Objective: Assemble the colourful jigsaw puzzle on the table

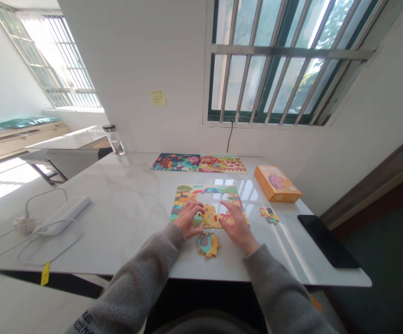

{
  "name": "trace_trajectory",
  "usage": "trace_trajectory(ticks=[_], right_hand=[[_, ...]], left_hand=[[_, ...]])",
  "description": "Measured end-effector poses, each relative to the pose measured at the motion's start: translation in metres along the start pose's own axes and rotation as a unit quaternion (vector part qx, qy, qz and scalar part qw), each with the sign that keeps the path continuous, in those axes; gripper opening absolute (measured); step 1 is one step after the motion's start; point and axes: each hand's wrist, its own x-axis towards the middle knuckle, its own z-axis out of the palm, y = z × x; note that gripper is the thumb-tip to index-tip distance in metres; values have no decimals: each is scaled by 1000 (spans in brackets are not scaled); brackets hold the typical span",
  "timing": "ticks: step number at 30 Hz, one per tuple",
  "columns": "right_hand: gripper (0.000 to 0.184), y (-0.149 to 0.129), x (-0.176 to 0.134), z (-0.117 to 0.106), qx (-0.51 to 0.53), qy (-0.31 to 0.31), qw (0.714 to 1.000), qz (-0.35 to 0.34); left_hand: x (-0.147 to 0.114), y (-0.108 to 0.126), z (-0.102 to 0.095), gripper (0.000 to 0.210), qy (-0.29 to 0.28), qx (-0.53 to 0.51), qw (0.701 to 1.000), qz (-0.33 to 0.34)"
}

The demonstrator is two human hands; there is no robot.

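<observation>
A colourful jigsaw puzzle [184, 191] lies flat on the white table, its border joined around a bare gap in the upper middle. Over its left side rests my left hand [190, 220], fingers curved and apart, with nothing seen in it. My right hand [235, 225] is above the right side, thumb and fingers spread. Between the two hands are yellow puzzle pieces [209, 217] in the lower middle. A small pile of loose puzzle pieces [208, 245] sits nearer to me, just below the puzzle. More loose pieces [269, 215] lie to the right of my right hand.
Two picture sheets [176, 162] lie by the wall. An orange box [278, 184] and a black tablet-like slab [326, 240] are on the right. A white power strip [64, 215] with looping cables lies left. A clear bottle [114, 140] stands at the far left corner.
</observation>
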Motion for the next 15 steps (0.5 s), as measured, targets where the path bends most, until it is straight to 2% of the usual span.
trace_trajectory(ticks=[3, 9, 15], right_hand=[[36, 18, -1, -15, -38, 34, 998, 46], [26, 53, -15, -31, -80, -58, 994, 41], [24, 55, -17, -31, -82, -72, 992, 58]], left_hand=[[-2, -4, 2, 22, -22, 30, 999, -23], [-6, -12, 7, 16, -46, 28, 998, -29], [9, -23, 6, 16, -65, -12, 997, -30]])
